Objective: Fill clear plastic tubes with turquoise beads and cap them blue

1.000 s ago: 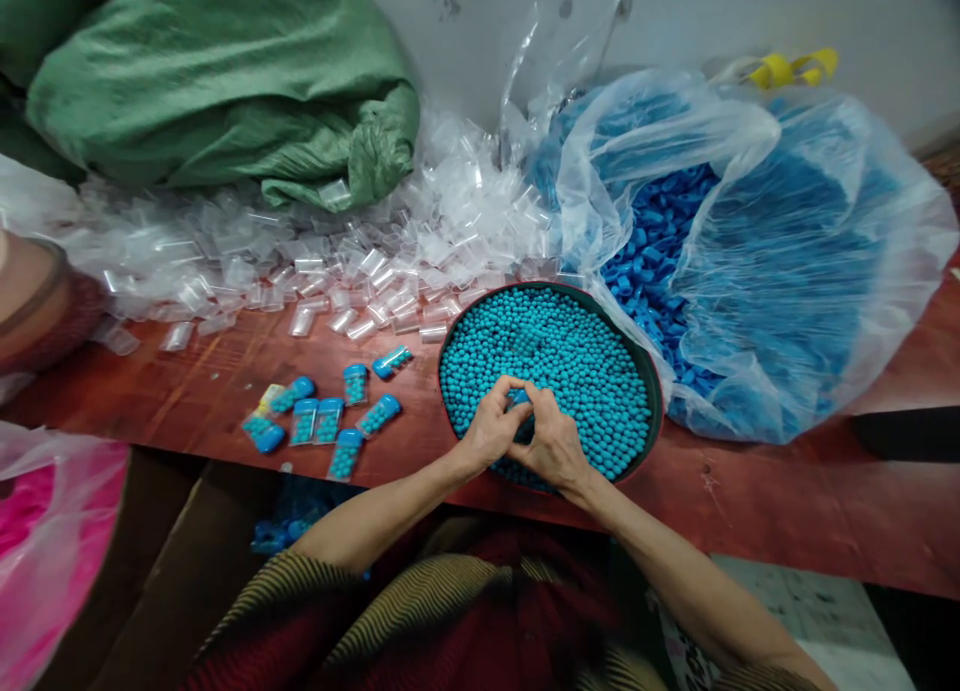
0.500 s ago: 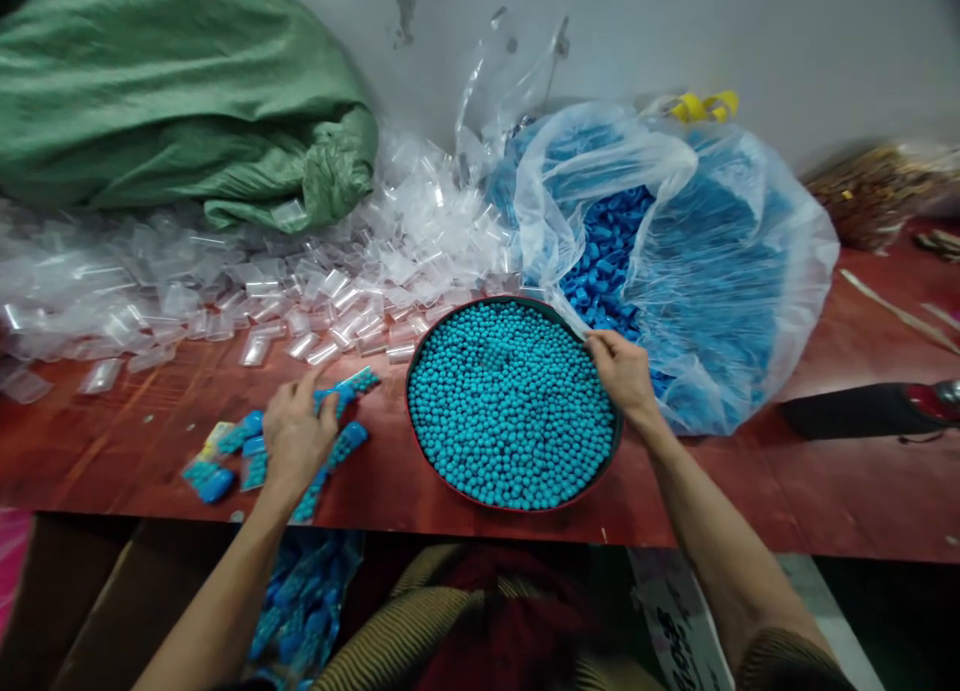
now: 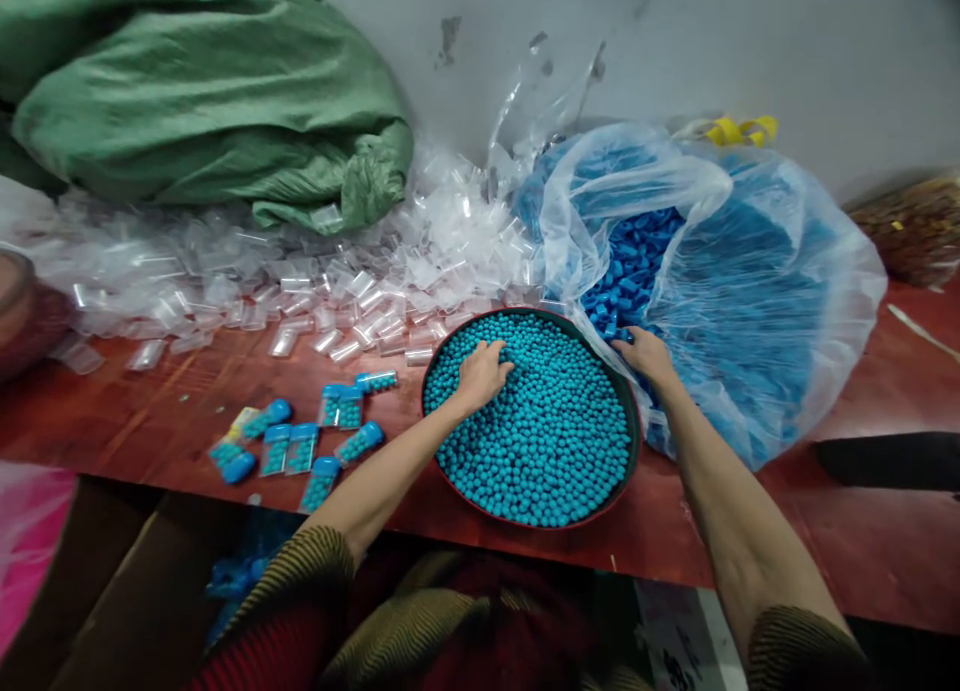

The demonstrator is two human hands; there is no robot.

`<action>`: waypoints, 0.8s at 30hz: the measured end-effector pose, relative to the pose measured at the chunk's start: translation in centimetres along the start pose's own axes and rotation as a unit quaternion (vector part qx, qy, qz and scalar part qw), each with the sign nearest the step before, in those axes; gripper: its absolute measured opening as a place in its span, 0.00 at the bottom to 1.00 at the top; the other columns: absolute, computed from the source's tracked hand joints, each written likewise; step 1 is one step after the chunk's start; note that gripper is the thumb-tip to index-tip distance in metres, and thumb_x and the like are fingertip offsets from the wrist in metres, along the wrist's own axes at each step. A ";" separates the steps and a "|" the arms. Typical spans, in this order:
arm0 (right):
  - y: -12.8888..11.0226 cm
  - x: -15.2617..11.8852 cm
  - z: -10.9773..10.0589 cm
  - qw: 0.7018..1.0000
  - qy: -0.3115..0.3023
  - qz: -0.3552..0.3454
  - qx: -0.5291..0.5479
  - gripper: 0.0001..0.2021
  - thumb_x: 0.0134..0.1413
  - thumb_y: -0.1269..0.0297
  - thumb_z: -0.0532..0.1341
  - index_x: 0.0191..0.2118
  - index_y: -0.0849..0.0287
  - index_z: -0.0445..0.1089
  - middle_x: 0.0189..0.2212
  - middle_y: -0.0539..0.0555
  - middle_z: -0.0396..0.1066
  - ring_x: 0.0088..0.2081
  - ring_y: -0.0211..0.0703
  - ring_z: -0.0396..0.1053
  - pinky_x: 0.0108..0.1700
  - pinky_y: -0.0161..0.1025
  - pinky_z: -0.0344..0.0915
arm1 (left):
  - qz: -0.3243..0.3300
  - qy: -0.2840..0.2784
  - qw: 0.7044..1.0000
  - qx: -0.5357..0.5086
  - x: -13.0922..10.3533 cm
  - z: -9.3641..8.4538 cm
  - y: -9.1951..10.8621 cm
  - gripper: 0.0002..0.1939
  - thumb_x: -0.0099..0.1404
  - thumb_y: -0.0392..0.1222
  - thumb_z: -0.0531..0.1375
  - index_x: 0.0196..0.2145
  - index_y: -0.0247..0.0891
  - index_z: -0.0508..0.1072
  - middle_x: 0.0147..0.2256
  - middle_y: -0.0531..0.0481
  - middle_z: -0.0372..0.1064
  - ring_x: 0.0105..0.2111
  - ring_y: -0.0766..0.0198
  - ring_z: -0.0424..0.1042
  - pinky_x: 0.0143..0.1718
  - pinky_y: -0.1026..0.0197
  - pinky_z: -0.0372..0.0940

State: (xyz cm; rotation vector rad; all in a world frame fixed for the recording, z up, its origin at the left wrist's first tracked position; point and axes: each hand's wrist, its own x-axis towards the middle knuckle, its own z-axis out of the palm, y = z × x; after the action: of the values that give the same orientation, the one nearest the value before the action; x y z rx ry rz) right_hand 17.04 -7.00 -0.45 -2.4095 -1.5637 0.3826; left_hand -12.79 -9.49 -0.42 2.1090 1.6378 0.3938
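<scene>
A round, dark-rimmed tray [image 3: 636, 436] is full of turquoise beads [image 3: 540, 441]. My left hand [image 3: 482, 376] rests on the beads at its upper left, fingers apart and curved, with nothing visible in them. My right hand [image 3: 646, 356] is at the mouth of a clear plastic bag [image 3: 772, 301] beside the tray, its fingers pinched on a small blue cap [image 3: 622, 337]. More blue caps [image 3: 626, 266] lie inside the bag. Several small clear containers of beads with blue caps [image 3: 342, 407] lie left of the tray.
Clear empty containers [image 3: 360, 311] are heaped along the back of the red table [image 3: 150, 411]. Behind them slumps a green sack [image 3: 225, 101]. A dark cylindrical object [image 3: 889, 461] lies at the right; a reddish rounded object [image 3: 30, 316] is at the left edge.
My left hand has left the filled containers and moved right onto the beads. My right hand has shifted from the tray's rim and bag edge to the caps. The view has turned left.
</scene>
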 end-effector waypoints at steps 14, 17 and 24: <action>-0.1 -4.7 -1.3 0.907 0.098 0.047 0.406 0.17 0.33 0.56 0.64 0.32 0.60 0.67 0.21 0.45 0.64 0.22 0.36 0.63 0.21 0.35 0.64 | 0.011 -0.070 0.995 -0.066 1.4 1.4 0.3 0.12 0.57 0.44 0.62 0.38 0.39 0.71 0.36 0.49 0.67 0.38 0.60 0.68 0.41 0.61 0.61; -0.6 -6.1 -1.6 0.920 0.168 0.001 0.354 0.15 0.36 0.58 0.64 0.33 0.59 0.67 0.18 0.43 0.62 0.19 0.33 0.59 0.22 0.33 0.60 | 0.006 -0.068 0.988 -0.141 1.4 1.4 -0.3 0.09 0.55 0.41 0.62 0.33 0.38 0.69 0.30 0.54 0.67 0.32 0.64 0.66 0.37 0.62 0.61; -3.4 -12.1 2.4 0.953 -0.116 -0.071 0.269 0.10 0.46 0.58 0.59 0.35 0.57 0.65 0.18 0.46 0.67 0.20 0.39 0.65 0.23 0.35 0.61 | -0.019 -0.067 0.941 -0.332 0.3 0.6 -0.9 0.08 0.51 0.37 0.61 0.30 0.37 0.64 0.26 0.58 0.61 0.25 0.70 0.62 0.29 0.66 0.59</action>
State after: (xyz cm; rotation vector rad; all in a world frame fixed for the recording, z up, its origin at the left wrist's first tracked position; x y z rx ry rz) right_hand 8.56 -16.64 -0.55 -1.8739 -1.4656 0.9528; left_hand -13.17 -9.10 -1.36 1.5520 1.2309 0.6639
